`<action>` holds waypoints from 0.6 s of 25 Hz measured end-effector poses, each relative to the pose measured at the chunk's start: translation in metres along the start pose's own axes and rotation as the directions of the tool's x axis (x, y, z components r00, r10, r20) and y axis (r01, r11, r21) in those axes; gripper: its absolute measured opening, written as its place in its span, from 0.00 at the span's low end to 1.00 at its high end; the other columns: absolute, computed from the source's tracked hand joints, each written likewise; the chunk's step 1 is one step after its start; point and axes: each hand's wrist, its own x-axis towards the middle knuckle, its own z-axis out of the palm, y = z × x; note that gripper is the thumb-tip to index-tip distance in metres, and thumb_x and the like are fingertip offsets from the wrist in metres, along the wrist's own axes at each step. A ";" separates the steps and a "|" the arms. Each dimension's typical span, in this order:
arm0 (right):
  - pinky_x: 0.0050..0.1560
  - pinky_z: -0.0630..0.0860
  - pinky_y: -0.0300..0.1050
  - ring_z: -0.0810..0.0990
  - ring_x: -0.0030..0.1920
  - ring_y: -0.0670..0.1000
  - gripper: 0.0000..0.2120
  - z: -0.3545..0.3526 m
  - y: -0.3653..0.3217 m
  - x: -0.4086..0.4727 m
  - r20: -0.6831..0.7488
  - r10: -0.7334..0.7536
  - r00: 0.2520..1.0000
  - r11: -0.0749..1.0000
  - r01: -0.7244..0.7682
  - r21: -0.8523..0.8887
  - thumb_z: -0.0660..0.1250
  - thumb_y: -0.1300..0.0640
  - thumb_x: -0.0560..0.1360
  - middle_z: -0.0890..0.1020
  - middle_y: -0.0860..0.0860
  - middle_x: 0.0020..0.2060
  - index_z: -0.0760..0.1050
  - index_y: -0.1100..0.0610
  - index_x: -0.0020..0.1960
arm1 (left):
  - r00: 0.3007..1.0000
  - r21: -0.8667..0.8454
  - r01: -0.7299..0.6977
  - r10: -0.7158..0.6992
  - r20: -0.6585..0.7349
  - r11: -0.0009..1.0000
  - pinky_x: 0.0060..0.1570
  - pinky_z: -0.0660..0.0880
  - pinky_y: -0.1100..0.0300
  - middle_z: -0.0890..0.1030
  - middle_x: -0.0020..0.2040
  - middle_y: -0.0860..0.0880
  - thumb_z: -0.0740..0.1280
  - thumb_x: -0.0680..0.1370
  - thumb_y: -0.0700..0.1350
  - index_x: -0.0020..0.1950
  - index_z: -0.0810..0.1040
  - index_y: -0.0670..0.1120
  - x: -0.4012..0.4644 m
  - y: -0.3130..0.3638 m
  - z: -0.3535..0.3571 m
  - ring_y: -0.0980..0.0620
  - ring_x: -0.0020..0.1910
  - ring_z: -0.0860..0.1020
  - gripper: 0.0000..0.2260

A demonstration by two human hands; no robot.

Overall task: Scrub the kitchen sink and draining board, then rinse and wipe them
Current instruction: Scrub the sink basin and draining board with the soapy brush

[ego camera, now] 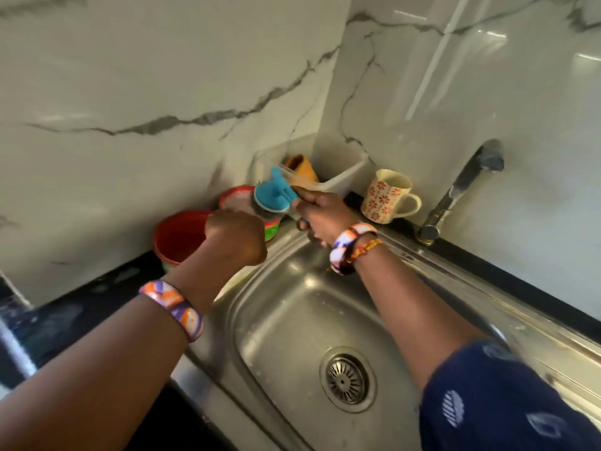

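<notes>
1. Marble-patterned wall tiles meet in a corner behind a black countertop, with a stainless steel sink [292, 323] set into it and a drain strainer [347, 379] in the basin floor.
2. At the back left corner of the sink, the right hand [320, 219] grips the handle of a blue-backed scrubbing brush [272, 196], fingers curled tight round it.
3. That brush juts left and slightly up from the right fingers; its round head hangs over an open red soap tub [237, 198], bristles facing down towards it. Contact cannot be told.
4. Nearer the viewer and just left, the left hand [235, 237] is curled into a loose fist above a second red tub [179, 236]. Whether it holds anything is hidden.
5. Both hands are close together, but only the right one carries the tool; the basin lies below and to its right.
6. Nearby stand a white caddy [338, 167], a floral mug [388, 196] and a tap [461, 187] that is not running.
7. Scrubbing looks not yet begun; loading the brush with soap seems the likely step.
</notes>
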 end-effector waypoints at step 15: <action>0.42 0.69 0.45 0.76 0.46 0.57 0.17 0.045 -0.001 0.055 0.043 0.030 0.999 0.958 -0.017 -0.287 0.59 0.60 0.77 0.78 0.58 0.46 0.75 0.57 0.64 | 0.987 0.040 -0.144 0.141 0.084 0.989 0.53 0.72 0.56 0.76 0.62 0.46 0.64 0.77 0.54 0.63 0.73 0.45 -0.005 -0.018 -0.006 0.46 0.62 0.74 0.19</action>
